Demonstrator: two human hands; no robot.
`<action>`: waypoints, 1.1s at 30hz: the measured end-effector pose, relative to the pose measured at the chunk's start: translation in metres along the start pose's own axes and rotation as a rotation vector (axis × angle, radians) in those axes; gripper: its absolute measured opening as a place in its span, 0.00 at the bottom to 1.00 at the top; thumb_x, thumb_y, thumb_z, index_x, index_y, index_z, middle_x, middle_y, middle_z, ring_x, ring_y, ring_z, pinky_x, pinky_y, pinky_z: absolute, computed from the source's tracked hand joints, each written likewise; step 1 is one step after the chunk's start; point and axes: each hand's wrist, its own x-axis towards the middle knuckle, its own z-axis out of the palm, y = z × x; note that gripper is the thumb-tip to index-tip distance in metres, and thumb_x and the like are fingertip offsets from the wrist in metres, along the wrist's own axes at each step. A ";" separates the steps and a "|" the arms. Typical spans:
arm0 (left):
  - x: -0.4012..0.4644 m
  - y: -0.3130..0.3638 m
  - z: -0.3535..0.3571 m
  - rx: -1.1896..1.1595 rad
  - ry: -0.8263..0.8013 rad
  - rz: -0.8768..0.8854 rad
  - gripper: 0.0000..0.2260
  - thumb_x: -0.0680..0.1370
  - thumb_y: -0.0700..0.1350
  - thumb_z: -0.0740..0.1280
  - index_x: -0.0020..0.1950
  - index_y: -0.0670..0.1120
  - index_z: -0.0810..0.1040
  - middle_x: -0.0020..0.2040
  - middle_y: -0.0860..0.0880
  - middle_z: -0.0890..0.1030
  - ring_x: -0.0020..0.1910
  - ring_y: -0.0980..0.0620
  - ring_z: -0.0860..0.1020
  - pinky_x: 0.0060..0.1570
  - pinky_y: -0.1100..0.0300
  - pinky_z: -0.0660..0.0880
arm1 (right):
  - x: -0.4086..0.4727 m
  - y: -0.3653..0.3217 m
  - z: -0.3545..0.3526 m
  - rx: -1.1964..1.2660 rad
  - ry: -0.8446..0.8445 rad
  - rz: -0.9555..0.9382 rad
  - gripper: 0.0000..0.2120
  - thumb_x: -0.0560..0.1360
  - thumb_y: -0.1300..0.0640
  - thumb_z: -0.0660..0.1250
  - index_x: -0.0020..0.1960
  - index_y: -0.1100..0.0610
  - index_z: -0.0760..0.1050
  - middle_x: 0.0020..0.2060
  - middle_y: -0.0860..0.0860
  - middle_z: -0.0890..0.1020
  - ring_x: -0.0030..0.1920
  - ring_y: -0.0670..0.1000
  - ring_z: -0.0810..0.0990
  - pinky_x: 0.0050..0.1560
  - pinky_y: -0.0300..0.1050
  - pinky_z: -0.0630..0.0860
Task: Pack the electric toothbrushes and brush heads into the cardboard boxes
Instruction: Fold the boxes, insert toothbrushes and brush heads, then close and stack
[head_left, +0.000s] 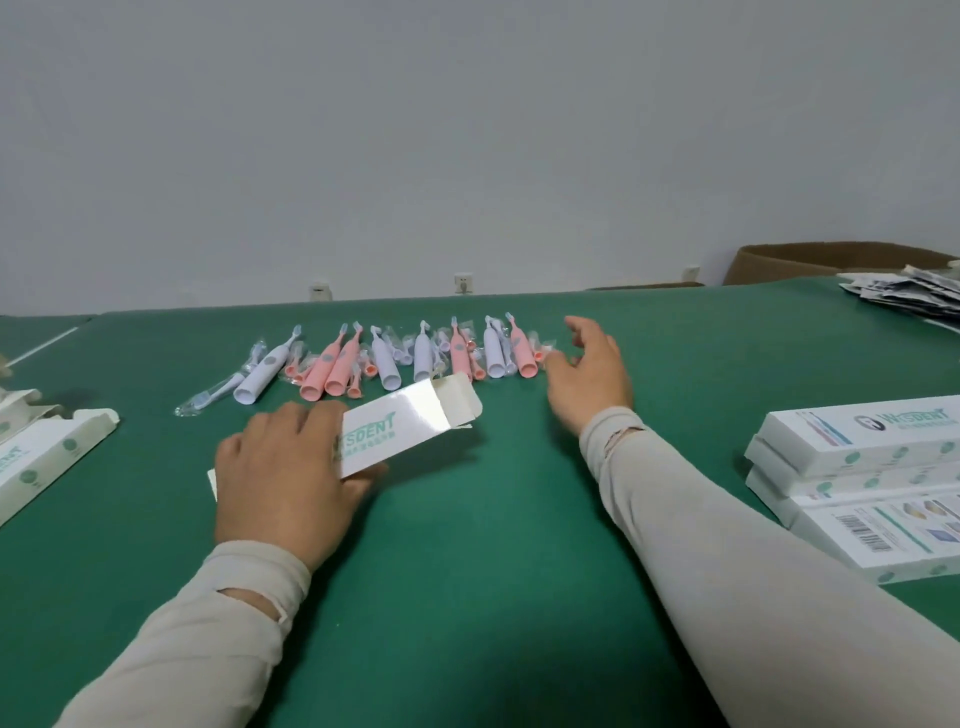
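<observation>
My left hand (283, 467) grips a white cardboard box (400, 423) whose far-end flaps stand open, tilted toward the row of toothbrushes. Several pink and white electric toothbrushes lie side by side on the green table (493, 519), among them a pink toothbrush (523, 351) at the right end and a white toothbrush (260, 371) at the left. Small brush heads (208, 400) in clear wrappers lie between them. My right hand (592, 376) hovers with relaxed, spread fingers just right of the row, holding nothing.
A stack of white boxes (857, 457) sits at the right edge. More open boxes (47, 457) lie at the left edge. A pile of printed leaflets (914, 293) and a brown carton (831, 262) are at the far right; wall sockets (462, 283) sit behind the table.
</observation>
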 end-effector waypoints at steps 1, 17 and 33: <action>0.000 -0.001 0.002 0.004 0.017 -0.003 0.23 0.66 0.59 0.77 0.53 0.47 0.78 0.45 0.44 0.78 0.46 0.40 0.75 0.47 0.47 0.68 | 0.015 0.005 0.006 -0.075 -0.058 -0.008 0.23 0.80 0.55 0.62 0.74 0.44 0.68 0.71 0.48 0.71 0.66 0.54 0.73 0.65 0.48 0.69; 0.004 -0.009 0.011 -0.023 0.081 -0.049 0.24 0.59 0.49 0.80 0.52 0.49 0.79 0.43 0.47 0.78 0.43 0.41 0.75 0.50 0.45 0.70 | 0.093 0.002 0.055 -0.785 -0.391 -0.086 0.19 0.83 0.56 0.51 0.70 0.53 0.73 0.63 0.57 0.79 0.61 0.61 0.76 0.60 0.50 0.75; -0.003 0.006 -0.006 -0.028 -0.111 0.118 0.31 0.68 0.72 0.66 0.62 0.53 0.75 0.52 0.50 0.78 0.52 0.45 0.74 0.56 0.49 0.66 | -0.101 -0.025 -0.036 -0.995 -0.433 -0.259 0.14 0.78 0.57 0.60 0.62 0.51 0.73 0.56 0.53 0.76 0.54 0.57 0.74 0.46 0.48 0.68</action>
